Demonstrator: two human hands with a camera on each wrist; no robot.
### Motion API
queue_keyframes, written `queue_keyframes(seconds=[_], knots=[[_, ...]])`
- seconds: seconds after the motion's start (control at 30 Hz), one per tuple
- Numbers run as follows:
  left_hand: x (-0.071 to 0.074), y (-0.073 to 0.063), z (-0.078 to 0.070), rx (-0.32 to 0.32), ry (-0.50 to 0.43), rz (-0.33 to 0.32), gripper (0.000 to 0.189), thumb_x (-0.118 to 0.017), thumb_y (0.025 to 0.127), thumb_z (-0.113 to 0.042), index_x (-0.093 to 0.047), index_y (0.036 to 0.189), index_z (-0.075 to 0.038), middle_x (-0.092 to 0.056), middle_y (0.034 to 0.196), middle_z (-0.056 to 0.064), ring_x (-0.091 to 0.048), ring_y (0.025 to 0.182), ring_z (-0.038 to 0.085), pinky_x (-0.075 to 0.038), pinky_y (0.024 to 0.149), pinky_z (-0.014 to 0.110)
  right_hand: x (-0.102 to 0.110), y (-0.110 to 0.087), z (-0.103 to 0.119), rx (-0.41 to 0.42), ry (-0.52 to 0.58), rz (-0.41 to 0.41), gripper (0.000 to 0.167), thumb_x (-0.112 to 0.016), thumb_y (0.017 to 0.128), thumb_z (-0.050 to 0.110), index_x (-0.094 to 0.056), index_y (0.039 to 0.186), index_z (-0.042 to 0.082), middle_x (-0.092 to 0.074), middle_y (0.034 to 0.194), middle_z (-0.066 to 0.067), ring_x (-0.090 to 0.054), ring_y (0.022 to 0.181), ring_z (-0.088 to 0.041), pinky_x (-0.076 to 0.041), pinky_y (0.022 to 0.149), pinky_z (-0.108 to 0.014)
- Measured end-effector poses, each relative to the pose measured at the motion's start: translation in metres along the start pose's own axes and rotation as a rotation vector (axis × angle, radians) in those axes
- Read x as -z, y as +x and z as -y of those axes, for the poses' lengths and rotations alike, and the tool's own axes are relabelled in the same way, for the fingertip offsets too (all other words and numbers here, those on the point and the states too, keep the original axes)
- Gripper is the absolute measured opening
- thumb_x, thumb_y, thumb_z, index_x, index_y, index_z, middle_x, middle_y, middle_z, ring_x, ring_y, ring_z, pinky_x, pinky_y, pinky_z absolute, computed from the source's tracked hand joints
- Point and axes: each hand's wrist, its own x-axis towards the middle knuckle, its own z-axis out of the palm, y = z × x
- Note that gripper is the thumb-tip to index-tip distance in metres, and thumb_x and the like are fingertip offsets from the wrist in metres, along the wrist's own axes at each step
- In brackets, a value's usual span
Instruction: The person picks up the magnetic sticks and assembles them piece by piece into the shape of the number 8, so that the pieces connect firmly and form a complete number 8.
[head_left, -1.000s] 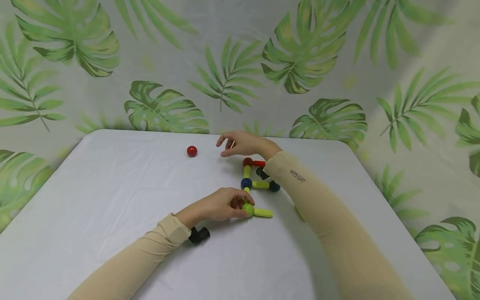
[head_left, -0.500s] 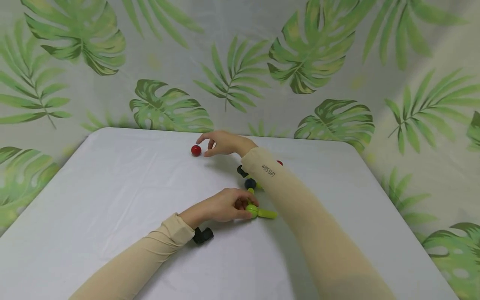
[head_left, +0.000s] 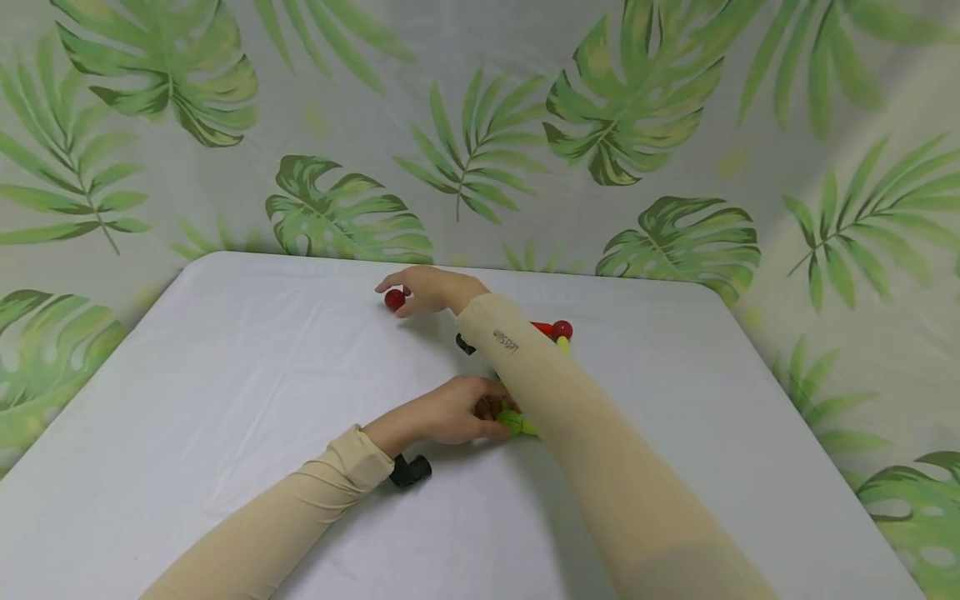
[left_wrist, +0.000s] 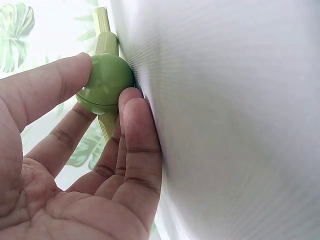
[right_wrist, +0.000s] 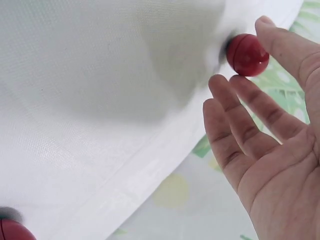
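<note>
My left hand (head_left: 453, 412) pinches a green ball (left_wrist: 107, 80) between thumb and fingers, low against the white table. Yellow-green rods (left_wrist: 107, 43) join the ball on two sides in the left wrist view. At the far side of the table, my right hand (head_left: 427, 290) reaches around a loose red ball (head_left: 394, 300). Its thumb and fingers are spread about the ball (right_wrist: 248, 55) in the right wrist view; whether they touch it is unclear. Another red ball (head_left: 562, 330) is joined to a red rod (head_left: 542, 328) beyond my right forearm, which hides most of the assembly.
A black angled piece (head_left: 411, 472) lies beside my left wrist. Another dark piece (head_left: 465, 344) shows near the right cuff. Behind the table (head_left: 247, 358) hangs a leaf-print cloth (head_left: 480, 125).
My right hand has moved left to the loose red ball, its forearm now covering more of the joined pieces. The left hand keeps its hold on the green ball. The head view has shifted slightly.
</note>
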Motion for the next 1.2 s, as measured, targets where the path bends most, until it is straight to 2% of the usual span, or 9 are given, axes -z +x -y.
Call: queue_keyframes(seconds=[0.1,0.3,0.4,0.6,0.8,1.0,1.2], knots=[[0.0,0.001,0.0,0.001,0.009,-0.006,0.026,-0.079,0.097,-0.017,-0.075,0.122,-0.01,-0.072,0.098,0.002,-0.064,0.084,0.004,-0.053,0.077,0.021,0.0,0.001,0.002,-0.012,-0.018,0.007,0.053,-0.066,0.108,0.022,-0.051,0.16,0.021,-0.057,0.155,-0.009,-0.055,0.14,-0.025,-0.044,0.118,-0.039],[-0.001,0.001,0.0,0.011,0.018,-0.013,0.026,-0.08,0.096,-0.018,-0.075,0.12,-0.009,-0.073,0.098,0.002,-0.064,0.084,0.003,-0.054,0.076,0.02,0.001,0.0,0.005,-0.031,-0.019,-0.004,0.042,-0.068,0.107,0.019,-0.061,0.148,0.019,-0.063,0.132,-0.011,-0.053,0.113,-0.022,-0.045,0.101,-0.034],[-0.001,0.001,0.0,0.007,0.015,-0.015,0.025,-0.08,0.097,-0.017,-0.075,0.12,-0.008,-0.073,0.098,0.002,-0.064,0.083,0.003,-0.054,0.076,0.02,0.001,0.0,0.005,-0.034,-0.021,-0.011,0.038,-0.07,0.106,0.017,-0.063,0.143,0.018,-0.064,0.127,-0.011,-0.053,0.108,-0.021,-0.044,0.098,-0.034],[-0.002,0.002,0.001,0.0,0.015,-0.013,0.028,-0.08,0.097,-0.019,-0.075,0.122,-0.008,-0.073,0.099,0.002,-0.064,0.085,0.003,-0.054,0.078,0.021,-0.001,-0.003,0.001,-0.049,-0.031,0.004,0.032,-0.072,0.105,0.016,-0.062,0.136,0.018,-0.062,0.121,-0.008,-0.053,0.101,-0.02,-0.044,0.092,-0.032],[-0.003,0.003,0.003,0.009,0.009,-0.011,0.028,-0.079,0.097,-0.018,-0.075,0.125,-0.013,-0.072,0.101,0.0,-0.064,0.087,0.007,-0.054,0.078,0.024,-0.002,-0.011,-0.005,-0.068,-0.028,-0.001,0.027,-0.073,0.104,0.018,-0.063,0.13,0.017,-0.062,0.117,-0.008,-0.051,0.095,-0.017,-0.042,0.085,-0.028],[-0.004,0.004,0.001,0.02,-0.017,-0.003,0.028,-0.078,0.099,-0.017,-0.075,0.126,-0.016,-0.071,0.104,-0.001,-0.065,0.089,0.007,-0.054,0.083,0.024,0.0,-0.022,-0.012,-0.082,-0.023,-0.001,0.026,-0.072,0.105,0.019,-0.063,0.129,0.015,-0.062,0.124,-0.009,-0.051,0.098,-0.018,-0.041,0.088,-0.03],[-0.004,0.002,-0.001,0.03,-0.025,-0.003,0.027,-0.079,0.099,-0.02,-0.074,0.125,-0.016,-0.07,0.104,-0.001,-0.065,0.09,0.007,-0.053,0.085,0.025,0.007,-0.035,-0.017,-0.1,-0.028,-0.005,0.024,-0.072,0.105,0.02,-0.063,0.126,0.016,-0.061,0.12,-0.009,-0.052,0.098,-0.019,-0.042,0.088,-0.031]])
